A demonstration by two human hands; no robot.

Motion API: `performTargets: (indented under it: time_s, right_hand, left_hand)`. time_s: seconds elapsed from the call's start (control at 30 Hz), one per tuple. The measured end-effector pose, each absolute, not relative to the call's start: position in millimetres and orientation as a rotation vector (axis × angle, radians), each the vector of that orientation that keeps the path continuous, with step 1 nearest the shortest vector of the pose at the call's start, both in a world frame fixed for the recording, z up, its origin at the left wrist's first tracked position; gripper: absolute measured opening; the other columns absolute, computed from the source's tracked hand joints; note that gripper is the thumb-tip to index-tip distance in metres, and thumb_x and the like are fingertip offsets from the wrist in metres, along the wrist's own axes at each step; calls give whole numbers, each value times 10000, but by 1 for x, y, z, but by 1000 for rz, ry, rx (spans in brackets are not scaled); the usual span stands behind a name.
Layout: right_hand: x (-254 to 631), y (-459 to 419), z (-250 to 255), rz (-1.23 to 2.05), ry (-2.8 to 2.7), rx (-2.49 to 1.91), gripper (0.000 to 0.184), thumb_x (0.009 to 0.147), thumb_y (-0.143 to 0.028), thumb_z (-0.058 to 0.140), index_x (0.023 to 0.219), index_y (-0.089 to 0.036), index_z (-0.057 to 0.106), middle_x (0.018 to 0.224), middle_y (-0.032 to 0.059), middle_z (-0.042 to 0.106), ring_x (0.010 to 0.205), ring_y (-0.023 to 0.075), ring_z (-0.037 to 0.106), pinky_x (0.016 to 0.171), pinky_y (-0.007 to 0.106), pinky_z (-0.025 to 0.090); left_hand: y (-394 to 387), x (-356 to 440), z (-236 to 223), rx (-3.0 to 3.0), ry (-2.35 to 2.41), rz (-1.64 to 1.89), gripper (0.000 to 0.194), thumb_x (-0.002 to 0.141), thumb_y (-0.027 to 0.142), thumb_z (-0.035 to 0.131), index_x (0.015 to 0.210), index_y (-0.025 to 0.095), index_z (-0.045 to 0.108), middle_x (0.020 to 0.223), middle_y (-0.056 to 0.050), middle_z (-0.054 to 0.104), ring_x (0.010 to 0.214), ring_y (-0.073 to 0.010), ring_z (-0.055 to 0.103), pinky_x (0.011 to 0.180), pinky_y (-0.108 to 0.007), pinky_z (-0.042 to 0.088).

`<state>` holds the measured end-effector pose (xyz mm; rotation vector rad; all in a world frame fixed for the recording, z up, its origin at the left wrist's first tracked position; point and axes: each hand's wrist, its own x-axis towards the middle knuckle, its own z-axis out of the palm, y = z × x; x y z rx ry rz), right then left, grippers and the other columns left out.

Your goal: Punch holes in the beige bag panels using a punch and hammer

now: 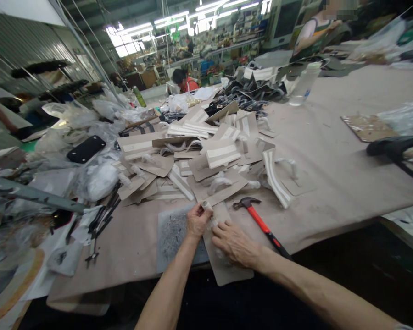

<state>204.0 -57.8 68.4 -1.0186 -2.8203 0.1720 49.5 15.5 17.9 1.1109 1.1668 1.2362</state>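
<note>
My left hand (197, 221) is closed, with thumb and fingers pinching a small pale cylinder (206, 206) with a round end. Beneath both hands lies a long beige panel (229, 273) with rounded corners, its near end reaching past the table edge. My right hand (234, 243) rests on this panel with its fingers curled and pressed together; what lies under the palm is mostly hidden. A dark-speckled grey slab (174, 238) is partly under the panel and left forearm. To the right of my right hand lies a claw hammer (259, 220) with a red and black handle.
Ahead is a heap of beige panels (223, 156) with white strips and plastic-wrapped handles. Dark pieces (248, 91) and a clear bottle (304, 85) stand behind it. Plastic bags (101, 178) and dark tools (103, 215) lie left. A co-worker (313, 34) is at the far right.
</note>
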Motion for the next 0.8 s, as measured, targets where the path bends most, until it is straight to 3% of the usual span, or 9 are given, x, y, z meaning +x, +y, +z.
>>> performTargets:
  time_s: [0.17,0.33,0.4,0.53,0.63,0.73,0.8]
  right_hand:
    - [183,-57,84,58,-2679,-1542,145,857,-111,452,942,-157,560,902,107,611,731,209,587,652,331,424]
    - [189,-65,106,193,-2394,-1976,151,842,-138,482,983,-161,532,895,92,639,698,206,647,567,291,389]
    - [193,-70,103,247,-2318,-2052,100,895,-205,465,959,-165,531,876,96,653,700,217,663,564,291,392]
    - [194,-80,82,393,-2202,-2068,180,941,-338,476,979,-173,537,888,105,684,749,248,686,600,308,438]
    - [187,-84,67,551,-2127,-1989,304,966,-392,460,1164,-173,531,950,106,712,809,255,701,662,327,481]
    - [178,-84,61,621,-2062,-1969,534,983,-434,433,1436,-157,380,981,136,729,835,278,713,709,364,507]
    - [173,-83,60,634,-2049,-1979,569,987,-447,428,1480,-171,356,1005,148,732,837,287,717,718,377,515]
  left_hand:
    - [30,30,61,768,1197,1599,393,672,414,810,908,132,673,830,-46,730,715,-166,710,656,-261,563]
    - [23,12,106,1004,1163,1651,376,689,384,828,940,140,692,850,-58,751,754,-184,726,758,-314,591]
    - [14,13,103,1083,1179,1587,375,707,382,819,969,145,694,856,-63,755,776,-191,725,764,-309,589]
    - [0,29,74,1137,1211,1469,358,720,382,802,964,148,684,849,-53,749,769,-171,706,758,-276,569]
    - [-2,39,54,1150,1200,1374,335,736,379,783,954,149,673,848,-50,738,768,-164,693,737,-258,550]
    - [0,42,42,1197,1174,1276,299,752,354,762,949,148,673,838,-47,731,765,-157,680,714,-240,531]
    - [2,41,35,1242,1181,1232,271,759,340,750,935,147,678,830,-43,729,760,-152,673,711,-234,521]
